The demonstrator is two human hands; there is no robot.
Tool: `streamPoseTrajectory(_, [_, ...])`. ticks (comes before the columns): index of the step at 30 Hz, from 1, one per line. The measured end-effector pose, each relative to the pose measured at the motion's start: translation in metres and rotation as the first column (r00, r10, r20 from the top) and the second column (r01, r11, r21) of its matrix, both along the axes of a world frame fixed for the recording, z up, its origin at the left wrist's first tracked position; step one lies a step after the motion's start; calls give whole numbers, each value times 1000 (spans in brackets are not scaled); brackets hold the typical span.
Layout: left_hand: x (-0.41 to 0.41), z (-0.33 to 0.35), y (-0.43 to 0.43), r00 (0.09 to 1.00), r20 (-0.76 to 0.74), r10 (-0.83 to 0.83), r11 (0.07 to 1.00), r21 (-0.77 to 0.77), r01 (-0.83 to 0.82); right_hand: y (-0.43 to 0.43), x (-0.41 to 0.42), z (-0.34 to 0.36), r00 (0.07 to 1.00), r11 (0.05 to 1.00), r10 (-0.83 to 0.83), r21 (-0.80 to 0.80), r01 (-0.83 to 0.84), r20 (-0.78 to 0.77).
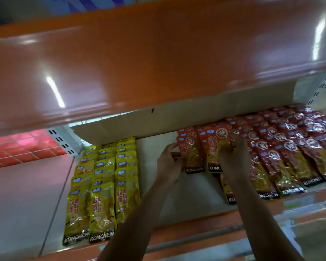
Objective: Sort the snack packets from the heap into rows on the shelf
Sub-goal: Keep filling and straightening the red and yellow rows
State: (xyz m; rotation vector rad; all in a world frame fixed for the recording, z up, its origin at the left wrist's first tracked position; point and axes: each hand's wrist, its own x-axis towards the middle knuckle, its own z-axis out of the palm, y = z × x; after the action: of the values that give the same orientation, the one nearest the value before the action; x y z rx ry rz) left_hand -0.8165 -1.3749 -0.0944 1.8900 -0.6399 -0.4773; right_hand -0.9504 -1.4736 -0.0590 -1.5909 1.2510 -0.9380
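Just in front of the cardboard sheet (177,117), on the shelf (151,157), both hands hold a bunch of orange packets (193,155). The left hand (167,162) pinches its left edge with curled fingers. The right hand (233,161) grips its right side, fingers curled over the top. Yellow packet rows (104,185) lie at the sheet's left end, red packet rows (290,147) at its right.

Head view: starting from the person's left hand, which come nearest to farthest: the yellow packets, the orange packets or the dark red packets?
1. The orange packets, touching the left hand, just to its right.
2. The yellow packets, in rows to its left.
3. The dark red packets, at the far right, beyond the right hand.
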Motion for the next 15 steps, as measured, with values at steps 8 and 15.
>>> streamPoseTrajectory(8, [-8, 0, -11, 968, 251, -26, 990, 144, -10, -7, 0, -5, 996, 996, 89, -3, -89, 26])
streamPoseTrajectory(15, [-9, 0, -20, 936, 345, -69, 960, 278, -32, -6, 2, -2, 993, 993, 116, -41, -115, 20])
